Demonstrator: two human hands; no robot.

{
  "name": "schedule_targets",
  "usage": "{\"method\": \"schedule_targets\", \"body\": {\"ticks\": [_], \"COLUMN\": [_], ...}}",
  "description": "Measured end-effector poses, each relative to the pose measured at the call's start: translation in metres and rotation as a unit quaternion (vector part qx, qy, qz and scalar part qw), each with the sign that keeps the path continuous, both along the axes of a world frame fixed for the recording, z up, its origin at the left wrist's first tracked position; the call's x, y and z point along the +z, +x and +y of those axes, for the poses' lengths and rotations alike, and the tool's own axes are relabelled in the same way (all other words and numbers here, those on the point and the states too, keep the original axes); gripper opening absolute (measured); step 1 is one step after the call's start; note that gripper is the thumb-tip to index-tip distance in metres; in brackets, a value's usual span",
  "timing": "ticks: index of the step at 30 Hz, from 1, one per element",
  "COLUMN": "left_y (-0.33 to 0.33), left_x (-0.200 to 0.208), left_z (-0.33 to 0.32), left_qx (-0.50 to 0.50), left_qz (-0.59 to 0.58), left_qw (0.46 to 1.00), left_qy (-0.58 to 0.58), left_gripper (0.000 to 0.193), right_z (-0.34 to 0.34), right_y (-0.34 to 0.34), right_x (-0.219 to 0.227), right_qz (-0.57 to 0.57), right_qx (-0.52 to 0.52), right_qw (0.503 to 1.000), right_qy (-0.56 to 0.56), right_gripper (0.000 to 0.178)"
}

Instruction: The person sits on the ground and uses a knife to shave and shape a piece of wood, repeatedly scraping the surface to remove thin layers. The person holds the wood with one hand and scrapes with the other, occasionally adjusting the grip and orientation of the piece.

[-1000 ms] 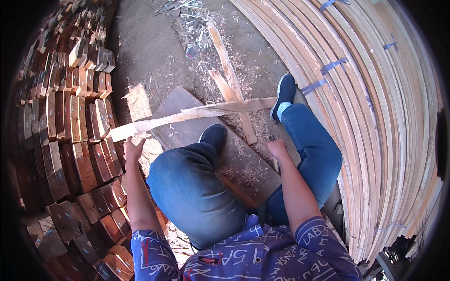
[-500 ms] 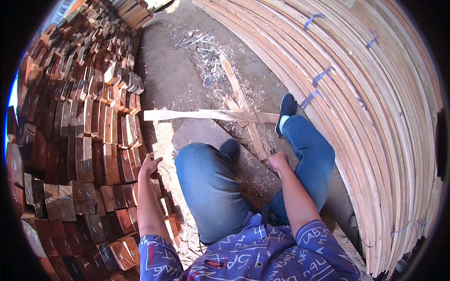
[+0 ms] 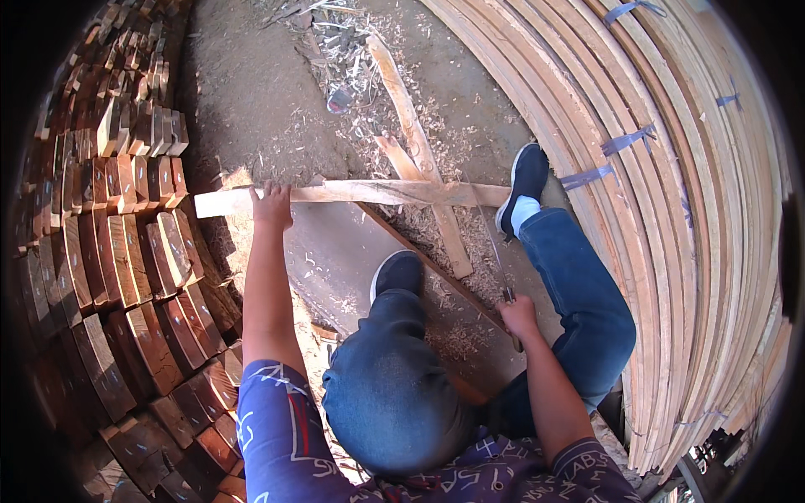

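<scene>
Mid-frame, our left hand (image 3: 272, 204) presses flat on a rough pale wooden slat (image 3: 352, 193); our right hand (image 3: 518, 317) grips a thin blade (image 3: 492, 251), handle hidden in the fist.

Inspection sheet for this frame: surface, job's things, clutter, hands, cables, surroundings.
Surface: dirt ground with a grey slab under the person's feet.
Job's things: a pale wooden strip lying crosswise over two other strips; a thin blade tool reaching up to it.
Clutter: wood shavings and scraps scattered about.
Hands: left hand pressed on the strip near its left end; right hand gripping the tool's handle.
Cables: nothing seen.
Surroundings: stacked dark wood blocks on the left; banded bundles of long pale slats on the right.
</scene>
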State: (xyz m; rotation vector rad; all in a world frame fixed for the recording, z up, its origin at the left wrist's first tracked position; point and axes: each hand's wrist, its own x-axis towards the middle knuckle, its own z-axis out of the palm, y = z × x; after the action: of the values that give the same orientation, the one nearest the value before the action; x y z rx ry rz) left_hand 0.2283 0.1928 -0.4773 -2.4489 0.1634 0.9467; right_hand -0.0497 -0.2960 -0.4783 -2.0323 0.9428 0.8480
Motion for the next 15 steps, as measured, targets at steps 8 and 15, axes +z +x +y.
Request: {"method": "schedule_targets", "body": {"ticks": [8, 15], "left_y": [-0.02, -0.101], "left_x": [-0.007, -0.014], "left_z": [-0.006, 0.0], "left_qx": [-0.022, -0.012], "left_qz": [-0.046, -0.044], "left_qw": [0.998, 0.999], "left_qy": [0.023, 0.007], "left_gripper": [0.037, 0.046], "right_z": [-0.013, -0.013], "right_y": [-0.007, -0.014], "right_x": [0.013, 0.012], "right_qz": [0.011, -0.009], "right_qx": [0.036, 0.015], "right_qw": [0.999, 1.0], "right_qy": [0.011, 0.008], "right_gripper": [0.016, 0.015]}}
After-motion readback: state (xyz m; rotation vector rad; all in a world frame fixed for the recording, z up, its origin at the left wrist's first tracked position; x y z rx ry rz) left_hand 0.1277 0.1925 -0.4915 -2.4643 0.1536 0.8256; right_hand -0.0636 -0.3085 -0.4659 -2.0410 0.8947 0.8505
